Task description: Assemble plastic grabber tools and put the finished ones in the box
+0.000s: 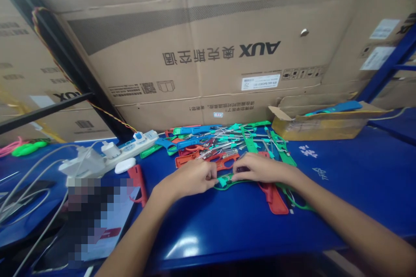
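Observation:
In front of me lies a green plastic lighter casing (232, 183) with a teal piece (222, 181) and thin wires in it. My left hand (198, 176) is closed, its fingertips pinched at the casing's left end beside the teal piece. Over the right part, my right hand (255, 168) is closed too, thumb and fingers pressed on the casing; what is under the fingertips is partly hidden. Just behind both hands is a heap of red, blue and green casings (194, 143) mixed with metal tubes and wires (227, 137). A red casing (277, 199) lies below my right wrist.
An open cardboard box (318, 129) with blue parts stands at the back right. On the left are a white power strip (139, 143), plugs, cables, a white case (125, 165), a red casing (138, 181) and a tablet-like screen (107, 225). Cardboard (211, 21) walls the back.

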`<state>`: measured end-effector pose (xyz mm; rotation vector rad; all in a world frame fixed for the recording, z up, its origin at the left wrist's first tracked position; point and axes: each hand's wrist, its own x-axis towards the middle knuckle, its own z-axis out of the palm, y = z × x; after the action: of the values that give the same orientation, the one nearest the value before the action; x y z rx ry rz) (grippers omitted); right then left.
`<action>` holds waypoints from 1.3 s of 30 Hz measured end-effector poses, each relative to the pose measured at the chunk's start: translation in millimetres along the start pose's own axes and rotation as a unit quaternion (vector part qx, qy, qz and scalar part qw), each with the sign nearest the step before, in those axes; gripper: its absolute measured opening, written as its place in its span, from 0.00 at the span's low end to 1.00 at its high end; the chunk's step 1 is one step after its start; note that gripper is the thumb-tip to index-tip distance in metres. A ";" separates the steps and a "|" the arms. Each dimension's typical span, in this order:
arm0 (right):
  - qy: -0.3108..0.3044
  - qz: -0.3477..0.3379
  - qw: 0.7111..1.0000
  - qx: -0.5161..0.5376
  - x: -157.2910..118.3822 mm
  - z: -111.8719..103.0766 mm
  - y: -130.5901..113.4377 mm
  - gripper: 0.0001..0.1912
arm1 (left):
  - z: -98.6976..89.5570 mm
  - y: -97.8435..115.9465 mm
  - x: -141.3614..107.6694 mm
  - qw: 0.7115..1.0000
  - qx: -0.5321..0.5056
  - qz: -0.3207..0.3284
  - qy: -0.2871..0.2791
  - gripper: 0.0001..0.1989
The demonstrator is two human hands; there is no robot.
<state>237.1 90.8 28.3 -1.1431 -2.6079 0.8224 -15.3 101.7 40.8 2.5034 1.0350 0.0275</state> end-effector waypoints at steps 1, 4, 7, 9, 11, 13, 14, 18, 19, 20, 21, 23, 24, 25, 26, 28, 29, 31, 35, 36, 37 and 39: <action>-0.001 0.000 1.000 0.000 -0.1 0.2 0.2 0.18 | 1.3 -0.5 0.5 1.000 0.006 0.000 0.003 0.08; 0.001 -0.002 1.000 -0.004 -0.1 0.9 0.8 0.19 | 5.6 -2.6 2.7 1.000 0.019 0.005 0.012 0.10; 0.001 0.001 1.000 -0.002 -0.2 0.7 0.2 0.18 | 9.1 -5.2 5.6 0.999 0.033 0.017 0.023 0.11; -0.007 0.003 1.000 0.008 -0.5 -0.1 -1.3 0.18 | 10.0 -6.5 6.9 0.998 0.045 0.023 0.030 0.11; -0.014 0.005 1.000 0.015 -0.9 -1.1 -3.0 0.18 | 9.6 -7.1 7.4 0.998 0.052 0.029 0.034 0.12; -0.013 0.006 1.000 0.017 -1.2 -1.8 -4.4 0.18 | 8.3 -7.4 7.4 0.998 0.048 0.038 0.036 0.12; -0.013 0.007 1.000 0.019 -1.3 -2.0 -4.8 0.18 | 7.7 -7.7 7.2 0.997 0.042 0.043 0.037 0.13; -0.013 0.010 0.999 0.028 -1.0 -1.8 -4.5 0.18 | 6.6 -9.8 6.9 0.997 0.018 0.062 0.042 0.12; -0.014 0.011 0.999 0.028 -0.8 -1.6 -4.0 0.18 | 6.5 -10.4 7.0 0.997 0.013 0.063 0.042 0.12; -0.013 0.010 1.000 0.027 -0.6 -1.4 -3.4 0.18 | 6.4 -10.9 7.3 0.997 0.011 0.063 0.042 0.12; -0.012 0.010 1.000 0.025 -0.3 -1.3 -2.9 0.18 | 6.4 -11.4 7.7 0.997 0.009 0.063 0.041 0.12; -0.009 0.008 1.000 0.020 0.2 -0.9 -1.9 0.18 | 6.2 -12.0 8.6 0.997 0.005 0.063 0.038 0.11; -0.008 0.008 1.000 0.019 0.4 -0.7 -1.5 0.18 | 6.1 -12.2 9.1 0.998 0.002 0.060 0.036 0.11; -0.008 0.008 1.000 0.018 0.6 -0.4 -1.2 0.18 | 6.1 -12.3 9.5 0.998 -0.001 0.053 0.034 0.11; -0.008 0.008 1.000 0.017 0.7 -0.2 -1.1 0.17 | 6.1 -12.4 9.9 0.998 -0.004 0.045 0.032 0.11; -0.007 0.011 1.000 0.016 0.7 0.4 -0.9 0.17 | 6.0 -12.4 10.5 0.999 -0.007 0.035 0.028 0.11; -0.006 0.012 1.000 0.015 0.7 0.6 -0.8 0.17 | 6.1 -12.3 10.7 0.999 -0.005 0.033 0.028 0.12; -0.006 0.011 1.000 0.013 0.3 0.9 -0.7 0.17 | 6.6 -12.0 11.2 0.999 0.006 0.034 0.031 0.12; -0.006 0.008 1.000 0.008 -0.3 1.1 -0.7 0.17 | 9.7 -12.5 12.8 0.998 0.037 0.028 0.041 0.12; -0.005 0.008 1.000 0.008 -0.3 1.1 -0.9 0.17 | 10.7 -13.1 13.3 0.998 0.042 0.029 0.043 0.12; -0.005 0.008 1.000 0.008 -0.2 1.1 -1.1 0.17 | 11.7 -13.8 13.6 0.997 0.047 0.033 0.045 0.11; -0.006 0.009 1.000 0.007 -0.1 1.2 -1.5 0.18 | 13.2 -15.3 14.0 0.996 0.056 0.043 0.051 0.12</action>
<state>235.8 89.4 28.1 -1.1641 -2.6009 0.8538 -13.1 115.8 20.7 2.6722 0.9931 0.1277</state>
